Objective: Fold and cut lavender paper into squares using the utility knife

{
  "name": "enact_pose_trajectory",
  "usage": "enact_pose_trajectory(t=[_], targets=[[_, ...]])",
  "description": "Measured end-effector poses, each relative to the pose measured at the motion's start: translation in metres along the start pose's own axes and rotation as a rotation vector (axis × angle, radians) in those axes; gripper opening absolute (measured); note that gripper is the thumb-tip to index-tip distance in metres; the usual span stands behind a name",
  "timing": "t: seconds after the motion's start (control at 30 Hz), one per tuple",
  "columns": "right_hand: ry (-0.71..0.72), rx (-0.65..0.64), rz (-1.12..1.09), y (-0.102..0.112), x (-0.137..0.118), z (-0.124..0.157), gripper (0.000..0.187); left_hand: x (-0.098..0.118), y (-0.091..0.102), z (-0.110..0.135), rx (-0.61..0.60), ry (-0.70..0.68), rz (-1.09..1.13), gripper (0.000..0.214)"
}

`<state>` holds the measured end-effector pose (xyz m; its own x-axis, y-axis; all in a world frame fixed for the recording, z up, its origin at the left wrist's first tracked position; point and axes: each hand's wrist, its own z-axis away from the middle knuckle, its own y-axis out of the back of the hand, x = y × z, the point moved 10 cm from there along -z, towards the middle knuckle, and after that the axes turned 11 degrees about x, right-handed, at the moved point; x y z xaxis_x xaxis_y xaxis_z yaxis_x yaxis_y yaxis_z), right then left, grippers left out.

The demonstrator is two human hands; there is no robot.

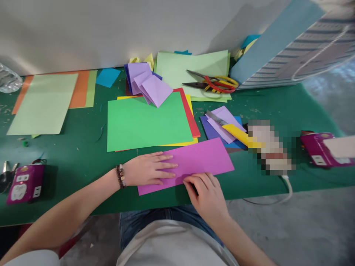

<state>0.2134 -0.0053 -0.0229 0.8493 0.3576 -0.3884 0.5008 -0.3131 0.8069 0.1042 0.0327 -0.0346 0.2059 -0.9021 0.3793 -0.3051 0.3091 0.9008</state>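
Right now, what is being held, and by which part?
Pink paper: left hand lies flat on it; right hand touches its near edge, grip unclear.

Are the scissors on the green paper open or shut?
Open: the scissors have their two pointed metal blades spread apart, with a gap between the tips.

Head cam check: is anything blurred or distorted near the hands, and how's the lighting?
In the head view, the light looks soft and even; the left hand and right hand look sharp; a pixelated patch hides something right of the pink paper; wide-angle distortion bends the green tabletop.
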Motion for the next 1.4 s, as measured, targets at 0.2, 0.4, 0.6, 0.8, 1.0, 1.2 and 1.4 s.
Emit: enact_pose_trajectory(t=[0.2, 0.4, 0.6, 0.8, 1.0, 1.2, 1.4], targets=[[-0.018, -0.044, -0.022, -0.011, -0.016, 0.002, 0.008, 0.003, -0.001, 0.001, 0.016, -0.016, -0.001, 0.038], [-0.047, -0.091, -0.013, -0.021, -0.034, 0.003, 0.010, 0.002, -0.004, 0.001, -0.005, 0.009, 0.020, 0.037], [-0.026, -0.126, -0.007, -0.031, -0.054, 0.002, 0.012, 0.005, -0.005, 0.000, 0.023, -0.032, -0.012, 0.038], [0.002, -0.146, -0.008, -0.039, -0.074, 0.003, 0.014, 0.009, 0.000, 0.001, 0.107, -0.065, -0.011, 0.035], [0.007, -0.156, 0.000, -0.045, -0.087, 0.003, 0.012, 0.012, -0.001, 0.003, 0.130, -0.098, -0.051, 0.036], [0.024, -0.167, -0.017, -0.053, -0.102, 0.002, 0.015, 0.013, -0.001, 0.003, 0.124, -0.095, -0.046, 0.036], [0.049, -0.179, -0.045, -0.063, -0.124, 0.002, 0.015, 0.010, -0.003, 0.004, 0.114, -0.081, -0.047, 0.036]])
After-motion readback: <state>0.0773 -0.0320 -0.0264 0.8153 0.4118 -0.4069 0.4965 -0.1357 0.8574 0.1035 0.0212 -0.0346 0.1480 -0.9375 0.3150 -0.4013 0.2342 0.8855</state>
